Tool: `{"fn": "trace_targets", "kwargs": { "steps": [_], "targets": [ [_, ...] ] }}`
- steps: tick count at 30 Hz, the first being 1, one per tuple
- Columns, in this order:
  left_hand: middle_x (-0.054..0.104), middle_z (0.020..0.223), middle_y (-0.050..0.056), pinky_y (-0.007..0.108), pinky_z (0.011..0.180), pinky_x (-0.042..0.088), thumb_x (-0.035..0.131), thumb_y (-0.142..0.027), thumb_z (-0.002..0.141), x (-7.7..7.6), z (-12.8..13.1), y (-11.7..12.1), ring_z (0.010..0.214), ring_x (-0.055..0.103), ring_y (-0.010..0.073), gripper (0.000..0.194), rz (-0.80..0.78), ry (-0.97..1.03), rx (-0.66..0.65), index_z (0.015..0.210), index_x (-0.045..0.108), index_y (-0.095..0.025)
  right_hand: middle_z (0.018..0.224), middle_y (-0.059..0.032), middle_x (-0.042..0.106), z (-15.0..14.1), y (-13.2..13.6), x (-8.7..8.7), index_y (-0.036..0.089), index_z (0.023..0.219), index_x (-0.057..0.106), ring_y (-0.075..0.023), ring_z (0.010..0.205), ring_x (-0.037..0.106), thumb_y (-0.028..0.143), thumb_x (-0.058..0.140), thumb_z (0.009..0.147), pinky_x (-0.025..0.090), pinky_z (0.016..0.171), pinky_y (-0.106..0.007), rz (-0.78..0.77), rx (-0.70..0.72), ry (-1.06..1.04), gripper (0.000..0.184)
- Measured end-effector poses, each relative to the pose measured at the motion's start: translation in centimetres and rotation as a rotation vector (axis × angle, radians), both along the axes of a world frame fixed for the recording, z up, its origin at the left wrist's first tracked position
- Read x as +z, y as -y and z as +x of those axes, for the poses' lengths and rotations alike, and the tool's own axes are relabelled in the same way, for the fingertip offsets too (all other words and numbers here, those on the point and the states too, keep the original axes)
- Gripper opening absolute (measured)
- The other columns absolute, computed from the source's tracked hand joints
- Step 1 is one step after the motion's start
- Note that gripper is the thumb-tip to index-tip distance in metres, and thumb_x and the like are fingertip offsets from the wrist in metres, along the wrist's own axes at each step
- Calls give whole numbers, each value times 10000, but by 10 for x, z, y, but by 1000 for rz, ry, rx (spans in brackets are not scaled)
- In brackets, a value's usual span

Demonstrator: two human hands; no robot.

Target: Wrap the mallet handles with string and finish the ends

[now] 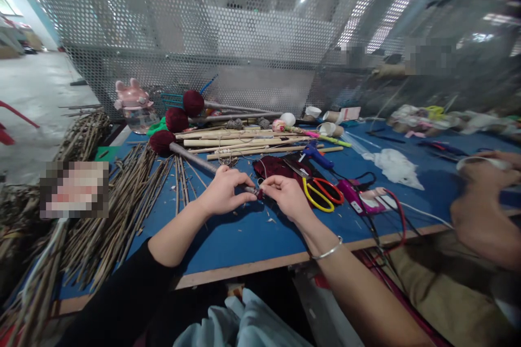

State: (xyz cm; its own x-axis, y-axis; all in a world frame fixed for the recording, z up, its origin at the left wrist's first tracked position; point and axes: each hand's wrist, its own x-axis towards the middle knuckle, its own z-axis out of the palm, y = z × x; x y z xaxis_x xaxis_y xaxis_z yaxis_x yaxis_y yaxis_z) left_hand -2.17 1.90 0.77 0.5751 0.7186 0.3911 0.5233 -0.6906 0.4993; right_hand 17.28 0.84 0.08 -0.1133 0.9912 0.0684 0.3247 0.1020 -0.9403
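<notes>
My left hand (pixel 223 191) is closed around the near end of a grey-wrapped stick (pixel 193 159), which slants away to a dark red fuzzy ball (pixel 163 143) at its far end. At the stick's near tip a bit of dark red material (pixel 259 194) shows. Thumb and fingers of my right hand (pixel 287 195) pinch a thin grey yarn (pixel 264 165) right beside that tip. Just beyond the right hand lies dark red cloth (pixel 266 167). Scissors (pixel 319 194) with yellow and red handles rest to its right.
Behind lie two more red-balled sticks (pixel 193 103) and pale wooden rods (pixel 228 142). Thin twigs (pixel 122 211) are heaped left. To the right are a blue glue gun (pixel 317 156), a purple device with cables (pixel 362 198), white plastic (pixel 396 168) and another person's arm (pixel 480 211). Metal mesh (pixel 203 27) stands behind.
</notes>
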Motion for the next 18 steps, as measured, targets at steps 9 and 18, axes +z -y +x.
{"fn": "trace_targets", "kwargs": {
  "steps": [9,18],
  "targets": [
    [691,865,3,357,857,286,631,-428,777,-3,7,-3,835,588,167,243,55,91,74,888,624,-211,593,-21,621,-23,44,-12,154,694,683,-134,532,511,278,551,782,377,538,-249,158,-11,212,202],
    [681,925,16,359,874,279,561,-361,840,-7,2,-5,886,583,166,207,11,42,-21,975,615,-214,633,-19,634,-11,35,28,155,746,685,-129,561,531,284,520,820,382,548,-232,238,134,270,221]
  ]
}}
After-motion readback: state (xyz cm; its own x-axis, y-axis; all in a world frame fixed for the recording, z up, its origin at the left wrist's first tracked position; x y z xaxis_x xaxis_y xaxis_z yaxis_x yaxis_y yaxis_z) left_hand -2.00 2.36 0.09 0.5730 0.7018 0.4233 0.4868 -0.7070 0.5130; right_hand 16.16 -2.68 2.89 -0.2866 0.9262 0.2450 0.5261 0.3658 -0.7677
